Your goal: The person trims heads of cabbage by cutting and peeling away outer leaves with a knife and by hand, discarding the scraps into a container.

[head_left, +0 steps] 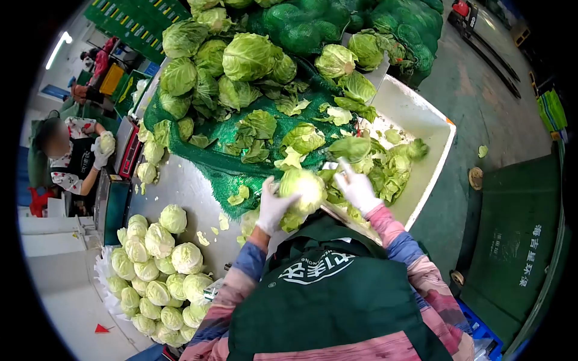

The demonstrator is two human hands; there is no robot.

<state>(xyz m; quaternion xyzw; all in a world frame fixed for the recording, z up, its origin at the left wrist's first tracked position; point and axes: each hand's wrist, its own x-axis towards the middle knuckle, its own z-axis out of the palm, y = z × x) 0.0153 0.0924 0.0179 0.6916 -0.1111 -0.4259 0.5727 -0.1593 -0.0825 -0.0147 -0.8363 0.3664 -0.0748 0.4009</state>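
- Far left: a cabbage is held by a co-worker at a scale.
- Lower left: pale, stripped cabbages are heaped.
- Left of center: bare metal tabletop is left between pile and green netting; loose mesh could be snagged.
- Center: cabbage head is gripped on its left side by the gloved left hand, thumb laid over the front. Judged fairly heavy, firm at core; outer leaves probably slick, easily torn. Best cupped low around the solid body, not by loose leaves.
- Right of center: fingers of the gloved right hand are partly extended, blurred near loose leaves; whether anything is grasped cannot be told.
- Right: white bin is partly filled with leaves; its raised rim should be cleared by the right forearm.
- Far right: open floor is seen beyond the bin.
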